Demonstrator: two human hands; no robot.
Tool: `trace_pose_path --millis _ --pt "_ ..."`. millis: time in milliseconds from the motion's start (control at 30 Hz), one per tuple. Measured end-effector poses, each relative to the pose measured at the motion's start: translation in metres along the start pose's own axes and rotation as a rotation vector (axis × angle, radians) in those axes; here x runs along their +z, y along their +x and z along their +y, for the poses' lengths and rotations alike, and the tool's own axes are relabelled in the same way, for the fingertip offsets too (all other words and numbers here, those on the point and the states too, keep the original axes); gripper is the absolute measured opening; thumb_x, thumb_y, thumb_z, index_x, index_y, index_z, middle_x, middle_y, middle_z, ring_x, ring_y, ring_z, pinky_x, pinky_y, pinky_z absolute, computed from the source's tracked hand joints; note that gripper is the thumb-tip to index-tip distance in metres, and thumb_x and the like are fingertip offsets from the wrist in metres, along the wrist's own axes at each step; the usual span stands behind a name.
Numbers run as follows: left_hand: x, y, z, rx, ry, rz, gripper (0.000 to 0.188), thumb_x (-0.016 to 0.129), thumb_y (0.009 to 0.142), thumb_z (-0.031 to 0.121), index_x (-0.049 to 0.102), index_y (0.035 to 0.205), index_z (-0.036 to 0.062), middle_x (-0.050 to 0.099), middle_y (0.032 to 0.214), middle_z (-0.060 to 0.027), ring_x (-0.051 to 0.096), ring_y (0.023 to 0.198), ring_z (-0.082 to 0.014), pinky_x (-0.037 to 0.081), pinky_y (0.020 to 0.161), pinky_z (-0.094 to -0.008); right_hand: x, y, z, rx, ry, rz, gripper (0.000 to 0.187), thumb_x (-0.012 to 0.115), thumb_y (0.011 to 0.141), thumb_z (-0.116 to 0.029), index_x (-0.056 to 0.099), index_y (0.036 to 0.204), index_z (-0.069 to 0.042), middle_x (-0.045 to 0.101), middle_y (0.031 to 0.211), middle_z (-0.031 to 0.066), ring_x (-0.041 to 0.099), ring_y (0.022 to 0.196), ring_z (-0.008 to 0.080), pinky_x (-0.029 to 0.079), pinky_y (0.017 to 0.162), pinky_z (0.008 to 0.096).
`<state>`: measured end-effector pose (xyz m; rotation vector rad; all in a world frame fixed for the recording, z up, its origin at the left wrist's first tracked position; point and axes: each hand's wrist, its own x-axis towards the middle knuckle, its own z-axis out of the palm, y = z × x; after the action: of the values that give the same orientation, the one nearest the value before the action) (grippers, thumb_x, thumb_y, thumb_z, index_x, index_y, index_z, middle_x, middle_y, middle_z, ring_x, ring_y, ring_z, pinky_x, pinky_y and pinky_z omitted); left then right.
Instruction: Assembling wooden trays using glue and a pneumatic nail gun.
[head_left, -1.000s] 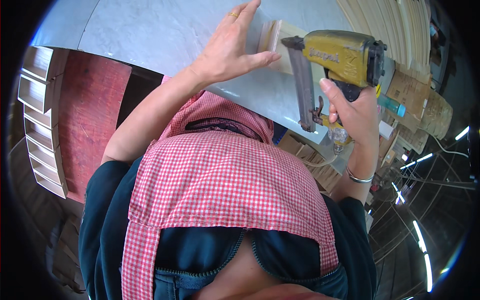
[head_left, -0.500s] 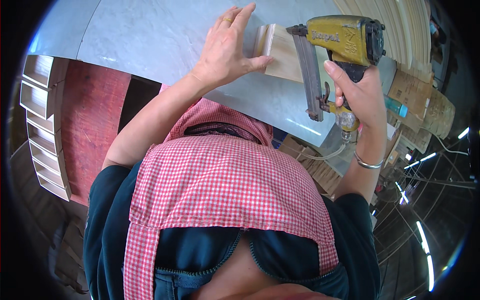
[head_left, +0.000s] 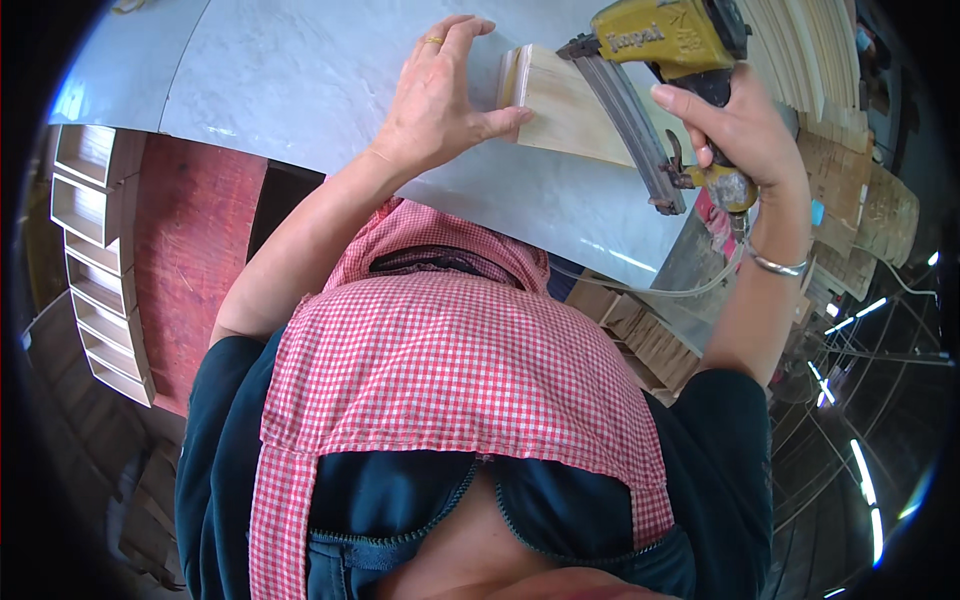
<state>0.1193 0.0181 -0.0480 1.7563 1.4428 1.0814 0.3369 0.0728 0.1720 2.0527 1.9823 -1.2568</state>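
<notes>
A yellow and black nail gun (head_left: 668, 40) is gripped by its handle in my right hand (head_left: 745, 125), the fingers wrapped round it. Its grey magazine (head_left: 630, 130) slants across the right part of a pale wooden piece (head_left: 565, 105), and the nose is over the far edge. Whether the nose touches the wood, I cannot tell. My left hand (head_left: 435, 110) is open at the left end of the wooden piece, fingers stretched out and thumb against its near left corner. The gun hides part of the wood.
The wood lies on a grey-white tabletop (head_left: 300, 80). Stacked thin boards (head_left: 810, 60) stand at the far right, with cardboard (head_left: 835, 160) nearby. An air hose (head_left: 690, 290) runs from the gun. Small wooden boxes (head_left: 95, 260) are stacked at left beside a red panel (head_left: 195, 230).
The nail gun in my right hand has moved farther away and tilted, its handle end shifting right. My left hand and the wooden piece sit slightly more to the left.
</notes>
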Motion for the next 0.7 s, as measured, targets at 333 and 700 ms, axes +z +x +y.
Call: trace_pose_path --millis 333,700 --pt "0.037 0.048 0.06 0.368 0.39 -0.299 0.067 0.089 0.067 0.041 0.061 0.117 0.0071 0.056 0.134 -0.0124 0.053 0.123 -0.0311 0.035 0.112 -0.0523 -0.011 -0.029 0.082 0.144 0.189 0.263 0.025 0.074 0.09 -0.019 0.065 0.1 0.003 0.054 0.055 -0.0006 0.045 0.04 0.0074 0.038 0.041 0.0194" --pt "0.067 0.055 0.085 0.42 0.465 -0.376 0.058 0.086 0.06 0.038 0.061 0.105 0.0106 0.061 0.119 -0.0101 0.054 0.112 -0.0289 0.034 0.111 -0.0536 -0.016 -0.04 0.1 0.195 0.231 0.28 0.031 0.076 0.089 -0.026 0.068 0.105 0.0 0.055 0.055 0.0 0.045 0.038 0.0083 0.036 0.039 0.0204"
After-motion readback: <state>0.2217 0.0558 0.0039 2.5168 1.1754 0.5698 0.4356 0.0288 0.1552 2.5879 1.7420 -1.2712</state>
